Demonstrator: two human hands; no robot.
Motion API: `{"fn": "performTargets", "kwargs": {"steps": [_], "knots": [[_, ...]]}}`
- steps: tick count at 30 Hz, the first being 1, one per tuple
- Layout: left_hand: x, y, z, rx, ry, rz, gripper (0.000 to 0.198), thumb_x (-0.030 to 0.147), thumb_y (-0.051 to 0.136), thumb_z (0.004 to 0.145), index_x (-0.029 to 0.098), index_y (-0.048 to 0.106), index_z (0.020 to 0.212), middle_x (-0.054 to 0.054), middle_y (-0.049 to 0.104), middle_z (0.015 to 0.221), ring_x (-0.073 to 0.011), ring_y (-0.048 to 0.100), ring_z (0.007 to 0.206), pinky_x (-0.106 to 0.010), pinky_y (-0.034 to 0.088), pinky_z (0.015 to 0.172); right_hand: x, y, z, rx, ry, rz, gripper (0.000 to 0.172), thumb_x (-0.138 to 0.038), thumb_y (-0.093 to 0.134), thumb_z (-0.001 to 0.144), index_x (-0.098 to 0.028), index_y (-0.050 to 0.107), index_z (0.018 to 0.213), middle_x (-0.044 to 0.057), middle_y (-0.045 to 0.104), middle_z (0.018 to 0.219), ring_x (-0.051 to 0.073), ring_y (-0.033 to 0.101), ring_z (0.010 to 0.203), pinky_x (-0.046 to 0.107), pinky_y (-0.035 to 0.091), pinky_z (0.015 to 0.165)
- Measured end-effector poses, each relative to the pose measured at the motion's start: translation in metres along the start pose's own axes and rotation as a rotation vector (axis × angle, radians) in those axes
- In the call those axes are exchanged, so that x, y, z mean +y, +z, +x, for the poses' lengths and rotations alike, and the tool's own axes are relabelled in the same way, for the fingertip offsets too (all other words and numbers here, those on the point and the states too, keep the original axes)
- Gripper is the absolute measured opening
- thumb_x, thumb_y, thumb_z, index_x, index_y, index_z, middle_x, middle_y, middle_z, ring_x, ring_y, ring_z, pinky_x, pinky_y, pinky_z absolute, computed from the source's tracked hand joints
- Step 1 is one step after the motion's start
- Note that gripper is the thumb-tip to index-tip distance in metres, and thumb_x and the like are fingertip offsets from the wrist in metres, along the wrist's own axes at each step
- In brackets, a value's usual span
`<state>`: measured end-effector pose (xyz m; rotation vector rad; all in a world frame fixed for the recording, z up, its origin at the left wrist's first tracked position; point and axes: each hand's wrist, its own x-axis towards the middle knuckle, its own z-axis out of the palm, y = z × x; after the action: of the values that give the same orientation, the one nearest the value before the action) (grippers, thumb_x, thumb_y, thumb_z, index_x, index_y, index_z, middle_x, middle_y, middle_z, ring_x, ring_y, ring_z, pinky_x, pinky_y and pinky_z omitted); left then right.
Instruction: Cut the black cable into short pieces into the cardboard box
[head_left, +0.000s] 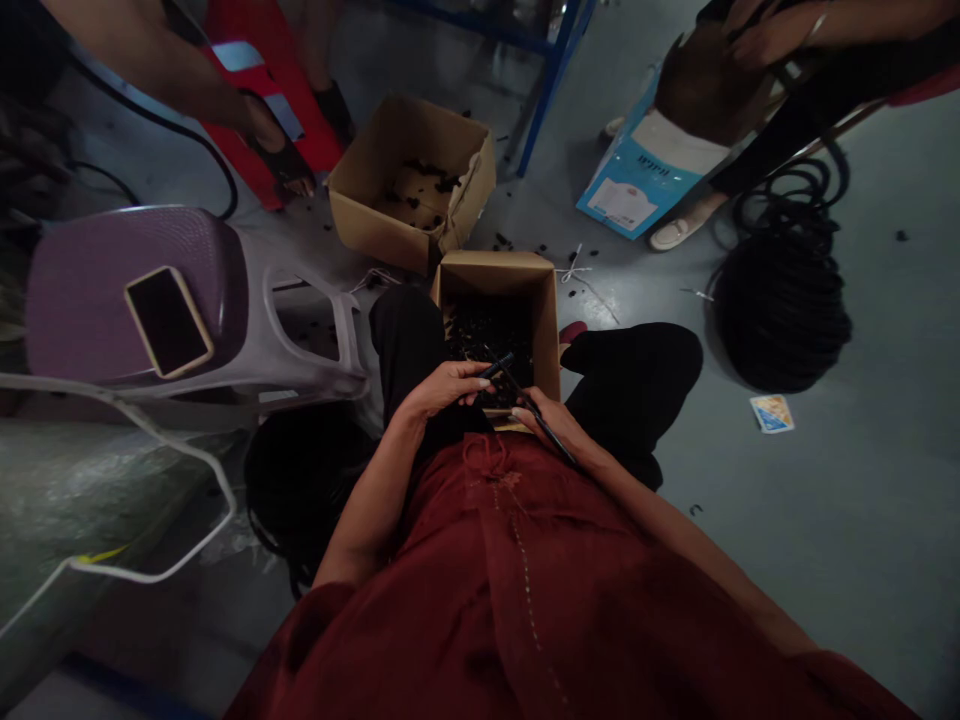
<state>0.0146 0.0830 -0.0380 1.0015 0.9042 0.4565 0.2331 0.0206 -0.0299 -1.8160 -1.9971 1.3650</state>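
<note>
My left hand [454,388] pinches a short, dark, rod-like piece [501,366] between thumb and fingers. In my right hand [551,415] is a long, thin, dark tool [546,428]; its tip crosses close to that piece, and its exact kind is too dark to make out. The handle end runs back along my right wrist. Both hands are over the near side of an open cardboard box [497,268] between my knees. Many small black bits [487,325] lie inside the box.
Beyond stands a second cardboard box [375,218] with black scraps. A phone [169,322] rests on a purple stool [82,290] at left. Black coils lie at right [780,315] and beside my left leg [300,475]. Another person's hand [780,35] is above a blue box [622,200].
</note>
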Motion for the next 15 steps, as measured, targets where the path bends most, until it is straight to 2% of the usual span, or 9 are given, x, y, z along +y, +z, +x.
{"fn": "performTargets", "kwargs": {"steps": [5, 11, 15], "knots": [[-0.0008, 0.0003, 0.0016, -0.012, -0.002, -0.006, 0.049, 0.037, 0.060, 0.077, 0.009, 0.056, 0.117, -0.007, 0.065, 0.086, -0.0032, 0.045, 0.050, -0.018, 0.033, 0.045, 0.0009, 0.0020, 0.0001, 0.014, 0.011, -0.033, 0.030, -0.043, 0.045, 0.085, -0.019, 0.050, 0.102, 0.008, 0.064, 0.090, 0.022, 0.061, 0.081, 0.028, 0.041, 0.068], [0.0037, 0.0018, 0.0009, -0.092, -0.024, 0.032, 0.048, 0.051, 0.048, 0.083, 0.007, 0.060, 0.098, -0.008, 0.064, 0.081, -0.0055, 0.048, 0.051, -0.019, 0.034, 0.044, 0.0031, 0.0035, 0.0011, 0.049, 0.012, -0.058, 0.029, -0.044, 0.047, 0.084, -0.020, 0.052, 0.099, 0.006, 0.064, 0.082, 0.021, 0.061, 0.076, 0.027, 0.040, 0.065], [0.0036, 0.0012, 0.0013, -0.099, -0.066, 0.026, 0.047, 0.051, 0.049, 0.082, 0.009, 0.058, 0.101, -0.003, 0.060, 0.071, -0.0047, 0.046, 0.048, -0.018, 0.032, 0.043, 0.0038, 0.0033, 0.0030, 0.029, 0.020, -0.064, 0.032, -0.043, 0.047, 0.083, -0.020, 0.052, 0.104, 0.008, 0.065, 0.090, 0.022, 0.061, 0.082, 0.027, 0.042, 0.068]]}}
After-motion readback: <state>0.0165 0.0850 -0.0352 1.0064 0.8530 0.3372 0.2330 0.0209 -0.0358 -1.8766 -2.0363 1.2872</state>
